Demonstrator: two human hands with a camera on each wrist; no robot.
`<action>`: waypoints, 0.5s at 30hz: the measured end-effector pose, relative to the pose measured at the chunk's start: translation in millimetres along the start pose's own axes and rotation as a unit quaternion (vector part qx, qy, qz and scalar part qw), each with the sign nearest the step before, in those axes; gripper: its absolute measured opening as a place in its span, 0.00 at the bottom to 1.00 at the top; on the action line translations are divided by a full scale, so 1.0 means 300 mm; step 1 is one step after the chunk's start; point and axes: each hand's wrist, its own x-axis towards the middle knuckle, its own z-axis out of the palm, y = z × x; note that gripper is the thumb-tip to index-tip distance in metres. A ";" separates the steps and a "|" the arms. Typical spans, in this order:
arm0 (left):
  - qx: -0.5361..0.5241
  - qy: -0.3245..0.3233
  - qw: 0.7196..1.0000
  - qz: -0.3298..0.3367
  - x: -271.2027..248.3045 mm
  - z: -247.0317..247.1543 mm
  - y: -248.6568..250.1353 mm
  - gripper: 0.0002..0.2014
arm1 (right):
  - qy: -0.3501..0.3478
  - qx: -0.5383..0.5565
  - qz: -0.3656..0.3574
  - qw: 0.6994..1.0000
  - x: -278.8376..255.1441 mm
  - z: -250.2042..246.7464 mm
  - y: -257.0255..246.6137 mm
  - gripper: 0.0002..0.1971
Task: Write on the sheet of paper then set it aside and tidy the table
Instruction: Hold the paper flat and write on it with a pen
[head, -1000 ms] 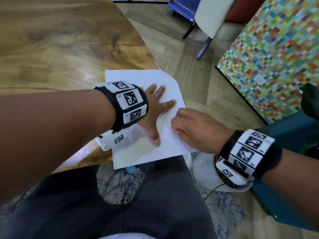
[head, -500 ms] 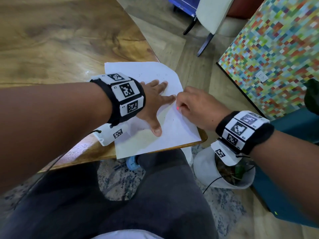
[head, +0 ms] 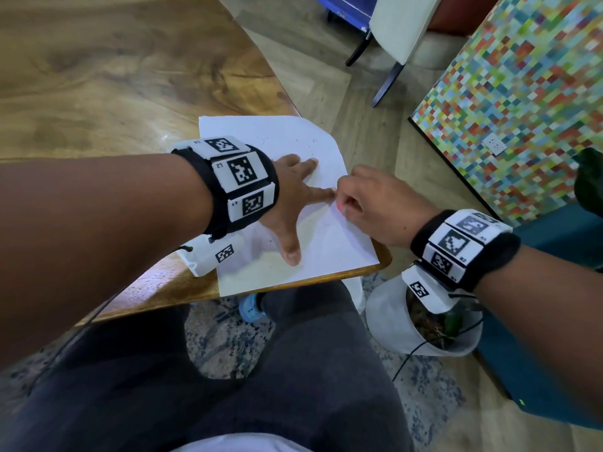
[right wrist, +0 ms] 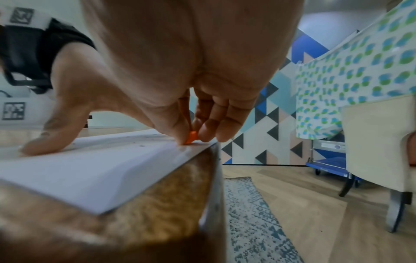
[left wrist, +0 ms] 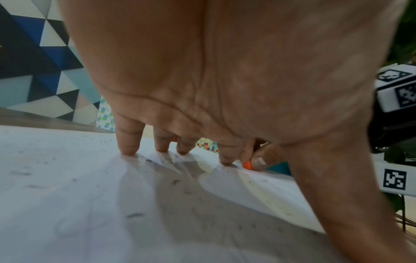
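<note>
A white sheet of paper lies on the near right corner of the wooden table, with dark specks and faint marks on it. My left hand presses flat on the sheet, fingers straight and spread, fingertips down on the paper. My right hand sits at the sheet's right edge, right beside my left index finger. It pinches a small orange piece between thumb and fingers, its tip touching the paper. Most of the orange piece is hidden in the fingers.
The sheet overhangs the table's rounded corner slightly. On the floor to the right stands a white plant pot beside a teal seat. A white chair and a mosaic panel stand farther right. My legs are under the table edge.
My right hand moved up from the sheet's lower part to its right edge next to my left index finger, and the orange piece now shows. My left hand stayed pressed on the paper.
</note>
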 end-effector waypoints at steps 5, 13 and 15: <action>0.012 -0.006 1.000 -0.010 -0.009 0.008 0.019 0.71 | -0.038 0.019 -0.118 0.992 -0.092 0.031 -0.029 0.04; 0.014 -0.005 1.000 -0.009 -0.018 0.010 0.020 0.71 | 0.014 0.014 -0.016 1.000 -0.037 0.010 0.012 0.04; 0.012 -0.004 1.000 -0.010 -0.015 0.011 0.017 0.71 | 0.013 0.011 -0.037 0.999 -0.049 0.017 -0.001 0.04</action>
